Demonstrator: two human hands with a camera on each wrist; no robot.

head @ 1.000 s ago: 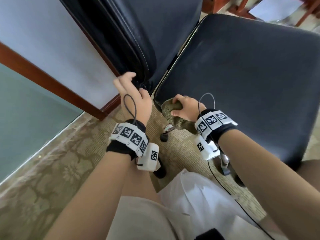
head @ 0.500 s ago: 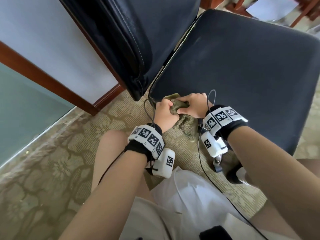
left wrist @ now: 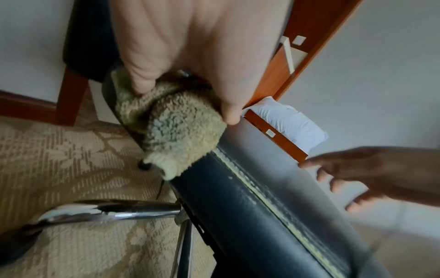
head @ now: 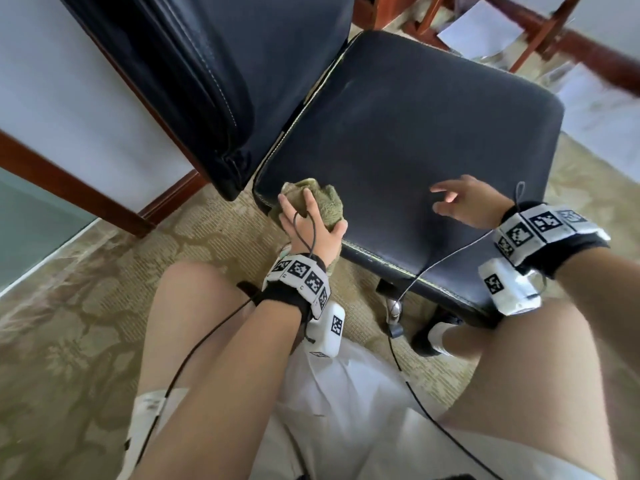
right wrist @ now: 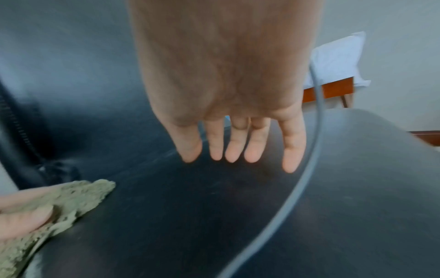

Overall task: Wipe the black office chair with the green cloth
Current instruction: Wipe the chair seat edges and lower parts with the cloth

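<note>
right now the left hand (head: 311,230) grips the bunched green cloth (head: 323,202) on the near left corner of the black office chair (head: 415,133) seat; the right hand (head: 464,202) hovers spread, empty. best to flatten the cloth and sweep firm overlapping strokes

Your left hand (head: 310,233) grips the bunched green cloth (head: 311,202) on the near left corner of the black office chair (head: 415,140) seat. Your right hand (head: 464,202) hovers over the seat's near edge with fingers spread, well apart from the cloth. Patterned carpet (head: 69,306) lies below.
</note>
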